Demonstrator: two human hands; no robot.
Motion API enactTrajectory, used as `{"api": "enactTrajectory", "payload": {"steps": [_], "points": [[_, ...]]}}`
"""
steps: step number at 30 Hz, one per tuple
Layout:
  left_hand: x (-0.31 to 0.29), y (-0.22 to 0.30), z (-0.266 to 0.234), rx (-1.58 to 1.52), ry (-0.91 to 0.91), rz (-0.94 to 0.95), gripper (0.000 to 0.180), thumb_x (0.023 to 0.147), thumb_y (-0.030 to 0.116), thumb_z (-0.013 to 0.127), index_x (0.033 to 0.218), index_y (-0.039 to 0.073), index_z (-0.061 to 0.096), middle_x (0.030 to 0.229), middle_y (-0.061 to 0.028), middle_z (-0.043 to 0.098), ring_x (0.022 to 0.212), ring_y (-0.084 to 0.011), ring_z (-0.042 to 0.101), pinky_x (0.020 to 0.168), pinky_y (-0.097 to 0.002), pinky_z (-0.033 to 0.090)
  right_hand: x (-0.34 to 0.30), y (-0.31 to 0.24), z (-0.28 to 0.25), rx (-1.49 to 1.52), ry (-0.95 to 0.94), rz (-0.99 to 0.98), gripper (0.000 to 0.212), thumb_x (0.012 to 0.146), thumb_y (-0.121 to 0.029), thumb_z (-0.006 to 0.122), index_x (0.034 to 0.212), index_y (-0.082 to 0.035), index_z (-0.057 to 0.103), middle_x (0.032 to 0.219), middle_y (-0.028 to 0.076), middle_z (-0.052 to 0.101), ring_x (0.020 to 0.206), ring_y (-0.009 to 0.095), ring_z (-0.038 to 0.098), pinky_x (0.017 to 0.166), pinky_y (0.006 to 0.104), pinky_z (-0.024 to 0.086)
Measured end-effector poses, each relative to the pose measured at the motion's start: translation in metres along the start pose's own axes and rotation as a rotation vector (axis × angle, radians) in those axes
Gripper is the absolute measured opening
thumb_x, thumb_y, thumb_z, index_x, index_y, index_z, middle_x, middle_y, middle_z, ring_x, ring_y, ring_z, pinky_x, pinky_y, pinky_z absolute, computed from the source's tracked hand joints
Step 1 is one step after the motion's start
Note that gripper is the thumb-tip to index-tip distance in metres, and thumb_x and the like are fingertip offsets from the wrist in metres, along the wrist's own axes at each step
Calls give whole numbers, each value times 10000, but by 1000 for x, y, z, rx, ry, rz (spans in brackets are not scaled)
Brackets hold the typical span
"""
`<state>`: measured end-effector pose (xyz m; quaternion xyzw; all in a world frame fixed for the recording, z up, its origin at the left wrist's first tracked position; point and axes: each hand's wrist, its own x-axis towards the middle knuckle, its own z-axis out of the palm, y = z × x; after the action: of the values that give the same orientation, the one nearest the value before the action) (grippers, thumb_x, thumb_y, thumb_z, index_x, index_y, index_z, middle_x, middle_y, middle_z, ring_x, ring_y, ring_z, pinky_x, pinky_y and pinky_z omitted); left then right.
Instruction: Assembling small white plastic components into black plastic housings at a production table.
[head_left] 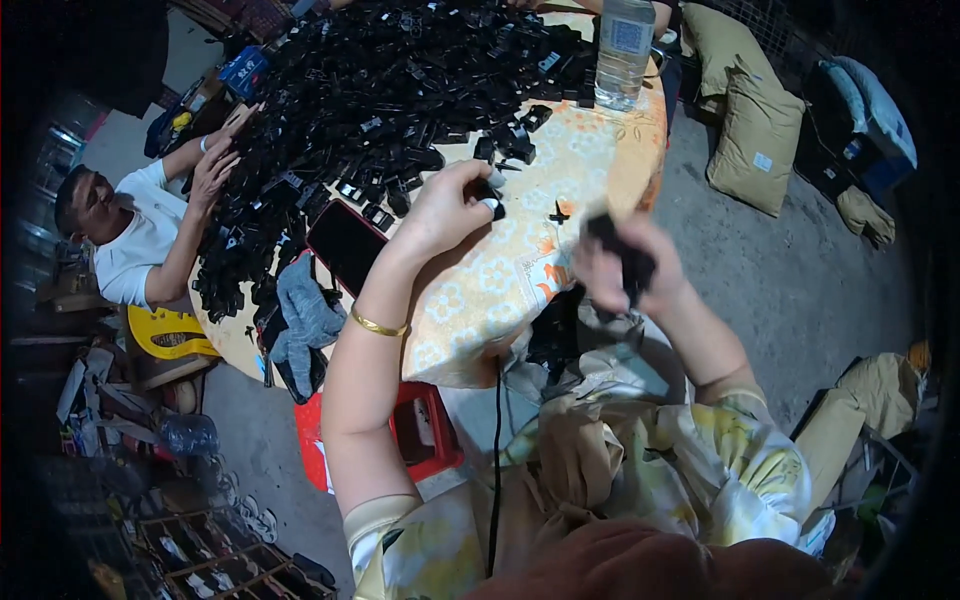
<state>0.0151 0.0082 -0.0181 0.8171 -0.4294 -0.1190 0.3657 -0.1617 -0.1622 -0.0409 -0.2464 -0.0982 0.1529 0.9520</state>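
Observation:
My left hand (447,210) rests over the tabletop, thumb and fingers pinched around a small black plastic piece (497,205) that they largely cover. White coverings show on its thumb and a fingertip. At the table's near right edge, my right hand (655,262) is smeared by motion. Its fingers close around a larger black plastic part (622,250), whose exact kind I cannot make out. Between the two hands a tiny black cross-shaped piece (559,212) lies on the flowered tablecloth (480,300). A heap of black plastic parts (400,85) spreads over the far and left side.
A dark-screened phone (345,248) and a grey cloth (305,315) lie left of my arm. A large clear bottle (622,60) stands at the back right. Across the left side, another person (150,215) reaches into the heap. A red stool (430,430) stands below; filled sacks (757,140) sit right.

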Motion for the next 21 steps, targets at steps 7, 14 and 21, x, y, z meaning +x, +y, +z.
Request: {"api": "enactTrajectory", "payload": {"steps": [7,14,21], "points": [[7,12,5,-735,38,-207,383,738,-50,558,1099,-23,433,855,-67,568,606,-95,534,578,-193,459,-29,81,-50,-1770,48,-394,207,751,-152,655,892,-12,597,792,124,612,740,272,599,681,333,479],[9,-3,-14,-1041,116,-223,389,814,-36,469,1193,-46,380,975,-93,571,764,-121,581,637,-196,494,-18,5,3,-1714,82,-492,120,746,-103,644,825,-13,650,733,120,638,626,198,623,579,291,494],[15,-10,-12,-1424,203,-131,395,838,-50,416,1226,-38,346,1187,-192,473,919,-316,595,769,-385,553,90,-88,-46,-2093,592,-508,250,835,-225,558,994,-43,619,714,143,625,639,230,603,591,328,459]]}}
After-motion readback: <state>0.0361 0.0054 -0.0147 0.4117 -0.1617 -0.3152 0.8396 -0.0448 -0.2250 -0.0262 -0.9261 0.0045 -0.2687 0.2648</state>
